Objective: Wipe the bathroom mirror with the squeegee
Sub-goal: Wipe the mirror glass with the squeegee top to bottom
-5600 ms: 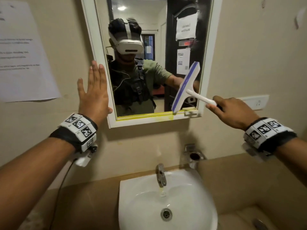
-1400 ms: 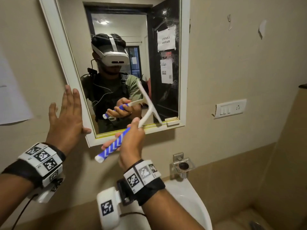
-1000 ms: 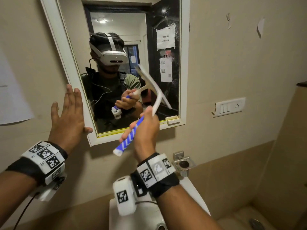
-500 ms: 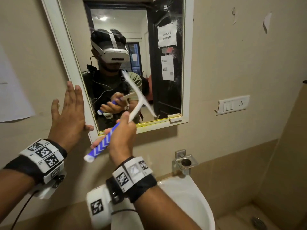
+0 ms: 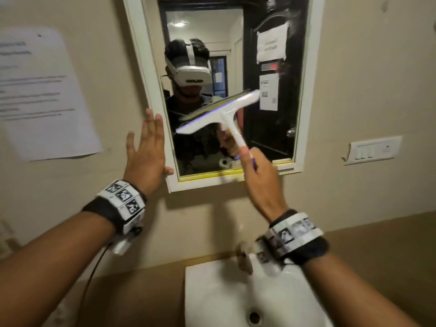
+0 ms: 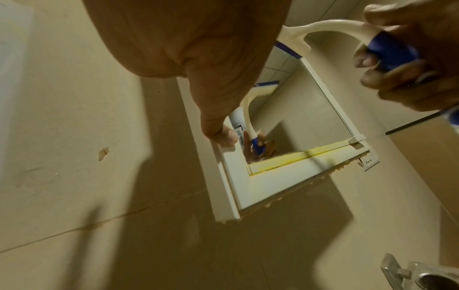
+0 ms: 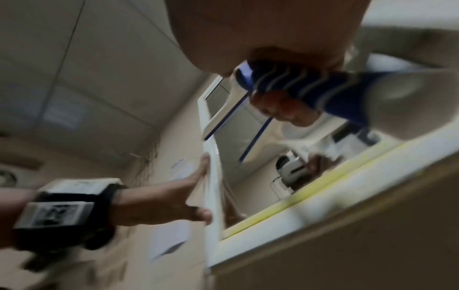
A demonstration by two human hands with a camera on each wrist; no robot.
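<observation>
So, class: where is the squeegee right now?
In the head view, the squeegee is mid-mirror, held by the right hand, right of the left hand.

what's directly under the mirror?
Below the mirror frame: bare beige wall, then the white sink. The right hand, holding the squeegee, and its wrist band cover the tap area, so the tap shows only as a blur.

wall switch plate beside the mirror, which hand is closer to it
Right. The right hand grips the squeegee by the mirror's lower right corner, nearer the switch plate; the left hand presses flat across the mirror, on its left frame.
</observation>
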